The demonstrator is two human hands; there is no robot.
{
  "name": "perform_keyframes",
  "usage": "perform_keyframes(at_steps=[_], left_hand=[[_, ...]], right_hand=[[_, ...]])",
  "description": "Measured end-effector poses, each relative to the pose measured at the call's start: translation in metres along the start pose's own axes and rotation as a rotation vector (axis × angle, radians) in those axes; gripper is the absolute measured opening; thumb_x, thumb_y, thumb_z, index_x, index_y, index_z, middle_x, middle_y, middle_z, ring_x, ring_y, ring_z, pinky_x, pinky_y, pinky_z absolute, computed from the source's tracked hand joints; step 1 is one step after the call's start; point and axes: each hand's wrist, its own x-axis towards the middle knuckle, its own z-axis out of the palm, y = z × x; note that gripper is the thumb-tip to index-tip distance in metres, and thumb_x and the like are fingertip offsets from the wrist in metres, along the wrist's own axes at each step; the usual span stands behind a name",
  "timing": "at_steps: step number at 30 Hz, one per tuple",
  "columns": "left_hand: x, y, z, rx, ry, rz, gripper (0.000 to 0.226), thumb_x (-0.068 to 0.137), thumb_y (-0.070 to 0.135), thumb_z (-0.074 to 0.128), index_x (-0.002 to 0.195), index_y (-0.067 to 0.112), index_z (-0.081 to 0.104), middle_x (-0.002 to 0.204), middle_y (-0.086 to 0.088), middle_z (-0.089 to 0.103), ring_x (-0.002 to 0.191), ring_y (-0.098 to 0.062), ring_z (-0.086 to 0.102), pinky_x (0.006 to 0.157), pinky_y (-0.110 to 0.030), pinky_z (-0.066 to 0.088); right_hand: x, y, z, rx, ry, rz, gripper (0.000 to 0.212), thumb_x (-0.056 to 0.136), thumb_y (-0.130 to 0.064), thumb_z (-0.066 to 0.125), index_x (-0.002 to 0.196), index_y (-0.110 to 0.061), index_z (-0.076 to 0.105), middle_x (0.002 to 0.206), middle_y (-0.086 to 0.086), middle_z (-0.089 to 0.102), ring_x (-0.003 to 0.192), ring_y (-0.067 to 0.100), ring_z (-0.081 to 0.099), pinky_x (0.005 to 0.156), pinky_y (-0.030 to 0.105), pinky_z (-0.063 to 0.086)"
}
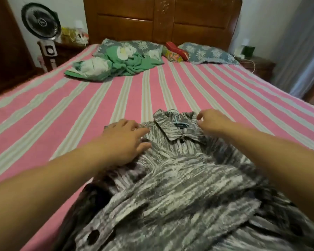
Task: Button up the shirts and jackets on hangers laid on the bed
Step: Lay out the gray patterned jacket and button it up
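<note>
- Spreading the grey streaked shirt (179,178) flat on the pink striped bedspread (62,105), collar away from me, so the button placket faces up and stays within reach.
- My left hand (124,140) rests on the shirt's left shoulder with fingers extended and slightly apart; it holds nothing. I judge it is there to pin and smooth the fabric over the hanger end.
- My right hand (211,122) sits at the right side of the collar (176,124), thumb and fingertips drawn together in what looks like a pinch on the collar edge; blur prevents certainty.
- A thin hanger hook (174,111) protrudes just beyond the collar, which indicates the hanger is inside the shirt.
- One dark button (181,141) sits just below the collar points; a second large button (92,236) lies near the lower left.
- Step in hand, as I judge it: squaring the collar before fastening.
- A green floral blanket (120,64) and pillows (207,51) lie well apart at the headboard (161,19).
</note>
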Motion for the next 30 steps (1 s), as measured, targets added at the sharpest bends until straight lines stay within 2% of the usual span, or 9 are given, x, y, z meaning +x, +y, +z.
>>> perform_keyframes(at_steps=[5, 10, 13, 15, 17, 21, 24, 28, 30], left_hand=[[0.027, -0.024, 0.082, 0.049, -0.214, 0.076, 0.075, 0.072, 0.086, -0.022, 0.139, 0.057, -0.039, 0.162, 0.002, -0.031, 0.154, -0.026, -0.021, 0.12, -0.062, -0.013], [0.03, -0.026, 0.084, -0.001, -0.2, 0.064, 0.065, 0.088, 0.081, -0.011, 0.142, 0.055, -0.037, 0.154, -0.001, -0.042, 0.146, -0.031, -0.036, 0.116, -0.062, -0.021], [0.021, -0.02, 0.064, -0.033, -0.155, 0.014, 0.058, 0.102, 0.069, 0.013, 0.156, 0.049, 0.023, 0.17, -0.011, 0.004, 0.154, -0.04, -0.003, 0.119, -0.066, -0.004], [0.003, -0.008, 0.028, -0.111, -0.215, -0.111, 0.046, 0.1, 0.053, 0.037, 0.138, 0.035, 0.055, 0.161, -0.013, 0.035, 0.152, -0.041, 0.022, 0.119, -0.069, 0.009], [-0.023, 0.006, -0.022, -0.276, -0.057, -0.217, 0.038, 0.089, 0.046, 0.052, 0.118, 0.029, 0.069, 0.145, -0.011, 0.051, 0.138, -0.04, 0.039, 0.112, -0.07, 0.029], [-0.062, 0.04, -0.2, -0.69, 0.333, -0.307, 0.057, 0.09, 0.062, 0.044, 0.139, 0.034, 0.049, 0.143, 0.003, 0.039, 0.133, -0.024, 0.037, 0.106, -0.057, 0.039], [-0.075, 0.068, -0.322, -0.798, 0.265, -0.156, 0.069, 0.085, 0.075, 0.042, 0.147, 0.052, 0.021, 0.154, 0.013, 0.027, 0.136, -0.013, 0.035, 0.11, -0.043, 0.037], [-0.112, 0.078, -0.394, -0.573, 0.168, 0.055, 0.068, 0.083, 0.03, 0.072, 0.14, 0.045, 0.038, 0.114, 0.009, 0.072, 0.097, -0.022, 0.071, 0.074, -0.039, 0.06], [-0.135, 0.075, -0.424, -0.59, 0.2, 0.034, 0.051, 0.083, 0.039, 0.067, 0.13, 0.046, 0.048, 0.1, 0.013, 0.074, 0.082, -0.017, 0.073, 0.066, -0.037, 0.06]], right_hand=[[0.111, 0.002, 0.057, -0.156, -0.19, -0.102, 0.039, 0.095, -0.052, 0.06, 0.114, -0.018, 0.063, 0.134, 0.014, 0.048, 0.115, 0.032, 0.053, 0.109, 0.045, 0.043], [0.106, 0.008, 0.056, -0.251, 0.0, -0.206, 0.03, 0.101, -0.039, 0.055, 0.113, -0.013, 0.064, 0.109, 0.01, 0.047, 0.082, 0.027, 0.049, 0.076, 0.038, 0.052], [0.065, -0.002, 0.0, -0.211, 0.139, -0.25, 0.03, 0.103, -0.036, 0.05, 0.1, -0.007, 0.058, 0.1, 0.005, 0.041, 0.069, 0.019, 0.038, 0.049, 0.025, 0.021], [0.034, -0.008, -0.057, -0.119, 0.202, -0.323, 0.035, 0.1, -0.039, 0.049, 0.09, -0.007, 0.059, 0.105, 0.008, 0.047, 0.066, 0.018, 0.038, 0.052, 0.023, 0.025], [-0.001, -0.009, -0.119, 0.011, 0.231, -0.35, 0.031, 0.097, -0.039, 0.055, 0.085, -0.011, 0.064, 0.115, 0.011, 0.05, 0.064, 0.02, 0.045, 0.053, 0.028, 0.039], [-0.09, -0.016, -0.242, 0.319, 0.214, -0.199, 0.025, 0.095, -0.041, 0.065, 0.085, -0.019, 0.073, 0.104, -0.006, 0.057, 0.074, 0.012, 0.055, 0.064, 0.027, 0.042], [-0.156, -0.034, -0.333, 0.344, 0.294, -0.19, 0.033, 0.097, -0.041, 0.056, 0.084, -0.016, 0.073, 0.086, -0.008, 0.062, 0.077, 0.008, 0.056, 0.063, 0.022, 0.043], [-0.212, -0.033, -0.428, 0.204, 0.464, -0.283, 0.03, 0.096, -0.029, 0.058, 0.088, -0.007, 0.076, 0.105, 0.007, 0.07, 0.088, 0.019, 0.065, 0.083, 0.021, 0.047], [-0.222, -0.029, -0.454, 0.227, 0.508, -0.332, 0.029, 0.097, -0.028, 0.059, 0.091, -0.005, 0.076, 0.112, 0.009, 0.068, 0.086, 0.023, 0.067, 0.082, 0.025, 0.052]])
